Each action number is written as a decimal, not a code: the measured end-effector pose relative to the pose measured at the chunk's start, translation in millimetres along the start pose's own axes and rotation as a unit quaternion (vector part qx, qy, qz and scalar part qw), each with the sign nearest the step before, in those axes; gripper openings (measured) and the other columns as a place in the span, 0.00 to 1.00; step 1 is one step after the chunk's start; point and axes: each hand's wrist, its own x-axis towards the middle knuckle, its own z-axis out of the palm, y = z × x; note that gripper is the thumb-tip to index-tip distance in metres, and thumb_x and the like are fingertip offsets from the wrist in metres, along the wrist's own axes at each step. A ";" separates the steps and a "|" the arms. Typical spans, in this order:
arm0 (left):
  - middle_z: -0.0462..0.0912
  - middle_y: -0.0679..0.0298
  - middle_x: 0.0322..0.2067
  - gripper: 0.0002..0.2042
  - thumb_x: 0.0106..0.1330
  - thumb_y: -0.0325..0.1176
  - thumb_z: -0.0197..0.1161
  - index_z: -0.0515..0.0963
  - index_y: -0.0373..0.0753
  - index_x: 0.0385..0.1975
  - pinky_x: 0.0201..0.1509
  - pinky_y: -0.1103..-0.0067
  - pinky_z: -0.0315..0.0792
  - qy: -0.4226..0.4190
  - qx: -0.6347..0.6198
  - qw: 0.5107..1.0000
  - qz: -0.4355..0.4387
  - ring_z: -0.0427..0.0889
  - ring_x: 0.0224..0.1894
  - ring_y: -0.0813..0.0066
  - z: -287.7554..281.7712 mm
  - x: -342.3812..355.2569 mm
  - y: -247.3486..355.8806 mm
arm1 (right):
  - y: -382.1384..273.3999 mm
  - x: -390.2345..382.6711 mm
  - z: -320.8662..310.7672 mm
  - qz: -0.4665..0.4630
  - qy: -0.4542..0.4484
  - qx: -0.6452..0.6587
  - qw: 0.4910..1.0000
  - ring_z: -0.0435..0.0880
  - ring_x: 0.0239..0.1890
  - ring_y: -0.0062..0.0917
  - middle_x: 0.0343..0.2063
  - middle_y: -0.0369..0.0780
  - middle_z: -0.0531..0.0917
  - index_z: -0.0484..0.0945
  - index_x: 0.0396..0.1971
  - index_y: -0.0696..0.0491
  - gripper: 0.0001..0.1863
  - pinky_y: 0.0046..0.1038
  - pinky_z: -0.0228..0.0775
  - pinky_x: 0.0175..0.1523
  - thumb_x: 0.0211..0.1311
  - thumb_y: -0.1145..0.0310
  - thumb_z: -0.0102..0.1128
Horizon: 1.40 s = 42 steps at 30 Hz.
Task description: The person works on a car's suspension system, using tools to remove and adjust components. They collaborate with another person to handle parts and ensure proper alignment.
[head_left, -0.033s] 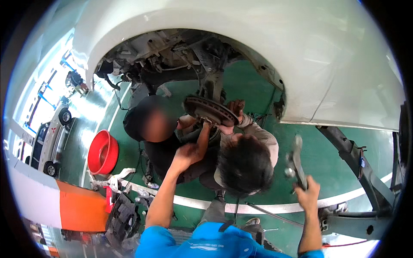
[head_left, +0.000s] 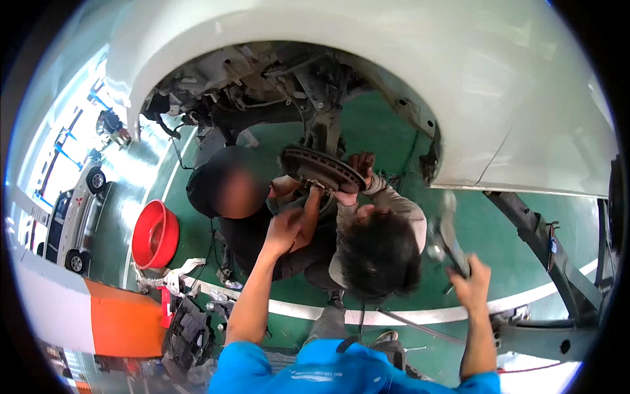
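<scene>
1. The metal arm [head_left: 449,230], right of the frame's centre, is grey, long, slightly curved and blurred, with a shiny rounded knob on its left side.
2. The right hand [head_left: 471,286] is wrapped around its lower end.
3. The left hand [head_left: 285,231], near the centre, is blurred; I cannot tell whether it grips anything.
4. At left, a round red basin [head_left: 170,231]; its contents cannot be made out.

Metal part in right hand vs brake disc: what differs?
The metal part is long and narrow, the brake disc round. The metal part looks lighter gray, the brake disc darker. The right hand holds the metal part; a co-worker's hand touches the brake disc. Both look metallic.
</scene>
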 end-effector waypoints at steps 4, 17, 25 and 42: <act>0.78 0.52 0.46 0.13 0.63 0.29 0.62 0.77 0.38 0.48 0.49 0.68 0.73 0.127 0.049 0.980 0.149 0.78 0.47 0.55 -14.5 75.9 33.2 | -108.0 106.4 45.1 -0.083 -0.020 -0.033 0.996 0.82 0.26 0.42 0.22 0.48 0.80 0.77 0.29 0.57 0.18 0.34 0.72 0.31 0.47 0.60 0.73; 0.77 0.60 0.38 0.15 0.58 0.45 0.62 0.77 0.42 0.39 0.54 0.56 0.70 0.189 0.285 0.845 0.412 0.78 0.42 0.60 13.9 182.1 -5.4 | -120.8 284.3 180.3 -0.136 -0.009 -0.229 0.964 0.83 0.29 0.46 0.22 0.48 0.81 0.77 0.34 0.55 0.33 0.44 0.73 0.33 0.57 0.33 0.54; 0.79 0.61 0.35 0.13 0.56 0.43 0.61 0.78 0.40 0.31 0.52 0.66 0.71 0.161 0.297 0.877 0.342 0.77 0.41 0.62 29.9 200.0 -37.4 | -107.4 310.0 189.0 -0.185 0.035 -0.258 0.948 0.83 0.28 0.47 0.22 0.49 0.82 0.75 0.36 0.55 0.33 0.45 0.72 0.32 0.59 0.35 0.53; 0.78 0.63 0.35 0.16 0.49 0.44 0.72 0.81 0.40 0.33 0.55 0.63 0.61 0.062 0.233 0.917 0.319 0.74 0.45 0.61 3.3 169.2 11.9 | -102.4 299.0 192.6 -0.287 0.028 -0.246 0.925 0.83 0.26 0.45 0.22 0.47 0.81 0.76 0.35 0.55 0.31 0.45 0.73 0.30 0.57 0.37 0.57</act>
